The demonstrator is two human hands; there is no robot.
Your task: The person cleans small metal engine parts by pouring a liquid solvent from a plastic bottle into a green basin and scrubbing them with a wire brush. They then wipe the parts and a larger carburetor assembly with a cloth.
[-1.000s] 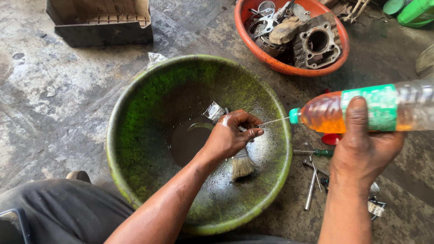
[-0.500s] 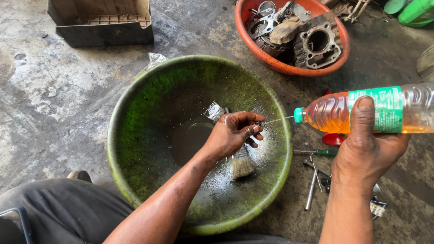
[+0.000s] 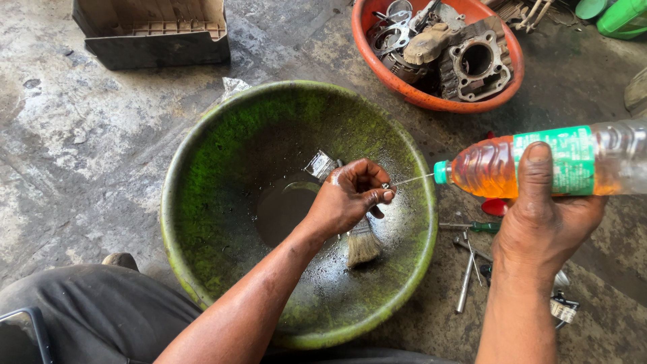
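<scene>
Below, a wide green basin is seen resting on the stained concrete floor, with a dark pool of liquid gathered at its bottom. Over the basin's middle the left hand is held, its fingers curled together and pinched on a small part; what that part is cannot be told. Just under that hand a paintbrush is seen lying bristles-down against the wet inner wall, and a small metal piece lies just beside the knuckles. To the right, a clear plastic bottle of orange liquid is gripped on its side by the right hand, the thumb laid across the green label. From its green cap a thin stream is sent straight onto the pinched part. Beyond the basin a red tub is filled with engine parts, while a dark open box stands at the upper left. A screwdriver and other tools are scattered on the floor near the right wrist.
</scene>
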